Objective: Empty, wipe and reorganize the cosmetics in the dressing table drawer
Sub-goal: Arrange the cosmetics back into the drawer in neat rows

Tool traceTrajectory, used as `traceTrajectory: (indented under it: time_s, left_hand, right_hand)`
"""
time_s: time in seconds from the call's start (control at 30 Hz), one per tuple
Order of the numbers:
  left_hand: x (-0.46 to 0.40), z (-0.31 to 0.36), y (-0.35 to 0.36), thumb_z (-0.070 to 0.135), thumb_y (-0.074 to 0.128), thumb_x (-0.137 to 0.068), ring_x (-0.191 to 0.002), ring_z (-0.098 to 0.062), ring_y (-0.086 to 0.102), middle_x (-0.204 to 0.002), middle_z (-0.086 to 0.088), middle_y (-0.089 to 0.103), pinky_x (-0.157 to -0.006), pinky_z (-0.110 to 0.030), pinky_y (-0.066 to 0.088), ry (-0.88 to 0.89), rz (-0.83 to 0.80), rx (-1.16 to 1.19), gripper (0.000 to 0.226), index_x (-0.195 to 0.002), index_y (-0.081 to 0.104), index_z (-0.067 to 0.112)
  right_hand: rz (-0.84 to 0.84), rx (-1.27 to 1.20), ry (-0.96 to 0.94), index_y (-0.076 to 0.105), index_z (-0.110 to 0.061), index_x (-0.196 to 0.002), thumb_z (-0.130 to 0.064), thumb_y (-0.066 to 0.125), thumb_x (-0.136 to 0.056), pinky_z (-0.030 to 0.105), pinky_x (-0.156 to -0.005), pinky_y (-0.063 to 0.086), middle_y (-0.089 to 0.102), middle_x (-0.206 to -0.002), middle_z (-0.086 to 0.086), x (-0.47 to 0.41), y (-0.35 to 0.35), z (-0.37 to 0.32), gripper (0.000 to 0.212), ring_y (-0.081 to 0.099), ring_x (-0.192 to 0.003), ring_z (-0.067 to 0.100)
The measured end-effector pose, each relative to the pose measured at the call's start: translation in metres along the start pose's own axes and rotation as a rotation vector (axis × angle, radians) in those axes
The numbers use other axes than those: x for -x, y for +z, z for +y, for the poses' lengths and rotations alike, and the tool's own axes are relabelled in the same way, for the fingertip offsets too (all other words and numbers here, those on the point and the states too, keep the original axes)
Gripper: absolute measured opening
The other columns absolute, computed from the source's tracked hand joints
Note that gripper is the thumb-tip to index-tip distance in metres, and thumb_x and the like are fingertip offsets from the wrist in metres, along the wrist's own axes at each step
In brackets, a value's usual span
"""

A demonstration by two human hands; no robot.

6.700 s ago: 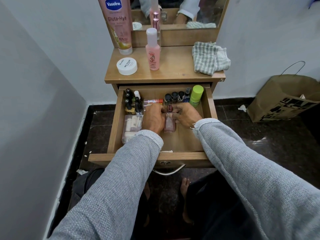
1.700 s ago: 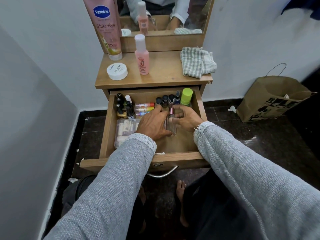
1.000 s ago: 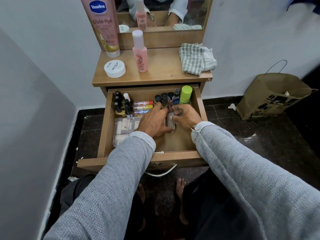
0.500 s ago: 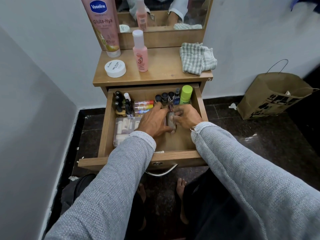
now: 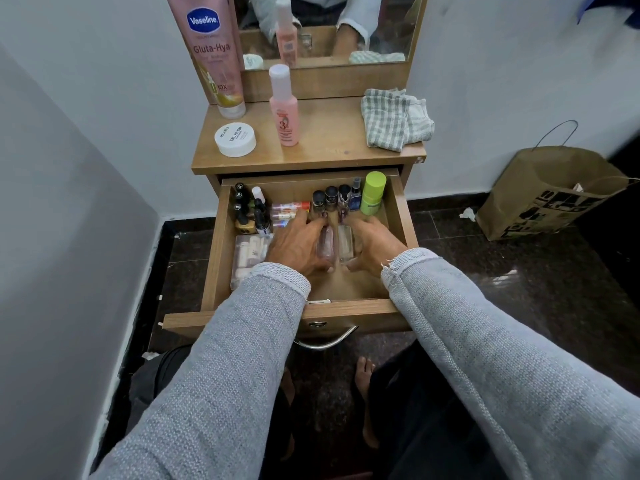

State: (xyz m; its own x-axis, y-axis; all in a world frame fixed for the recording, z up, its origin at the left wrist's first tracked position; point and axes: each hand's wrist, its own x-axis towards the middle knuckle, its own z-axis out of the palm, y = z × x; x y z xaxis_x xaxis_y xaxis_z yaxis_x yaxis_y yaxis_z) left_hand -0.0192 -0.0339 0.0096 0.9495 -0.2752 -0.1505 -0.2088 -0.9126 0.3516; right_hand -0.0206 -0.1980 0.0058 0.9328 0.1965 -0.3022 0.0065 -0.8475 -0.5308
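The wooden drawer [image 5: 401,216] of the dressing table is pulled out. In its middle, a pinkish glass bottle [image 5: 326,244] and a clear glass bottle [image 5: 346,242] sit side by side. My left hand [image 5: 296,245] cups the pinkish bottle from the left, thumb at its near end. My right hand [image 5: 375,245] cups the clear bottle from the right. Along the back stand dark nail polish bottles [image 5: 242,211], lip balms [image 5: 289,210], small dark-capped bottles [image 5: 330,196], a blue spray [image 5: 355,199] and a green-capped bottle [image 5: 372,197]. A clear pouch of white tubes [image 5: 248,258] lies at the left.
On the tabletop [image 5: 322,150] stand a Vaseline tube [image 5: 215,57], a white jar [image 5: 235,139] and a pink spray bottle [image 5: 284,110]; a checked cloth [image 5: 394,119] lies at the right. A brown paper bag [image 5: 547,195] sits on the dark floor to the right.
My hands have drawn slightly apart. The two glass bottles, pressed together between them before, now show side by side with a small gap.
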Motion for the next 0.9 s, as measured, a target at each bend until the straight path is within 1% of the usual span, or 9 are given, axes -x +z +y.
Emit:
traceTrajectory:
  time_s: [0.1,0.27,0.47,0.63,0.77,0.9]
  left_hand:
    - [-0.001,0.000,0.001,0.034,0.086,-0.066,-0.122,-0.031,0.048,-0.135,-0.008,0.041,-0.103,-0.046,0.043,-0.019,0.009,0.008,0.083,-0.138,0.046,0.021]
    - [-0.002,-0.001,0.003,0.035,0.086,-0.067,-0.121,-0.030,0.048,-0.135,-0.008,0.042,-0.102,-0.046,0.044,-0.027,0.030,0.027,0.079,-0.135,0.049,0.020]
    - [-0.006,-0.003,0.006,0.041,0.086,-0.065,-0.121,-0.031,0.049,-0.133,-0.009,0.044,-0.101,-0.046,0.045,-0.025,0.043,0.019,0.079,-0.132,0.050,0.021]
    - [-0.007,-0.005,0.008,0.041,0.086,-0.066,-0.119,-0.030,0.050,-0.131,-0.008,0.045,-0.099,-0.043,0.046,-0.011,0.054,0.017,0.077,-0.132,0.051,0.021]
    - [-0.008,-0.005,0.008,0.041,0.086,-0.065,-0.119,-0.031,0.050,-0.131,-0.009,0.044,-0.099,-0.043,0.046,-0.015,0.053,0.014,0.078,-0.132,0.051,0.021]
    - [-0.007,-0.005,0.008,0.042,0.086,-0.064,-0.119,-0.031,0.049,-0.131,-0.009,0.044,-0.100,-0.045,0.046,-0.021,0.043,0.015,0.080,-0.133,0.050,0.020]
  right_hand:
    - [0.040,0.034,-0.027,0.039,-0.013,-0.143,-0.011,0.083,-0.070,0.038,-0.113,0.034,0.038,-0.144,0.012,-0.001,0.000,-0.004,0.085,0.042,-0.131,0.028]
    - [0.040,0.047,-0.014,0.041,-0.015,-0.141,-0.011,0.083,-0.069,0.045,-0.111,0.036,0.039,-0.144,0.010,-0.005,0.002,-0.006,0.084,0.042,-0.131,0.029]
    - [0.060,0.043,-0.010,0.041,-0.016,-0.139,-0.014,0.083,-0.071,0.043,-0.110,0.037,0.041,-0.142,0.010,-0.006,0.002,-0.005,0.080,0.043,-0.129,0.029]
    - [0.055,0.037,-0.011,0.041,-0.016,-0.139,-0.014,0.084,-0.070,0.044,-0.111,0.035,0.041,-0.142,0.009,-0.007,0.003,-0.004,0.081,0.042,-0.130,0.029]
    - [0.051,0.034,0.003,0.039,-0.016,-0.142,-0.014,0.084,-0.069,0.045,-0.111,0.035,0.040,-0.144,0.008,-0.010,0.004,-0.004,0.085,0.041,-0.131,0.028]
    - [0.046,0.019,0.016,0.039,-0.018,-0.141,-0.013,0.083,-0.070,0.045,-0.111,0.036,0.041,-0.143,0.009,-0.011,0.005,-0.002,0.084,0.043,-0.131,0.029]
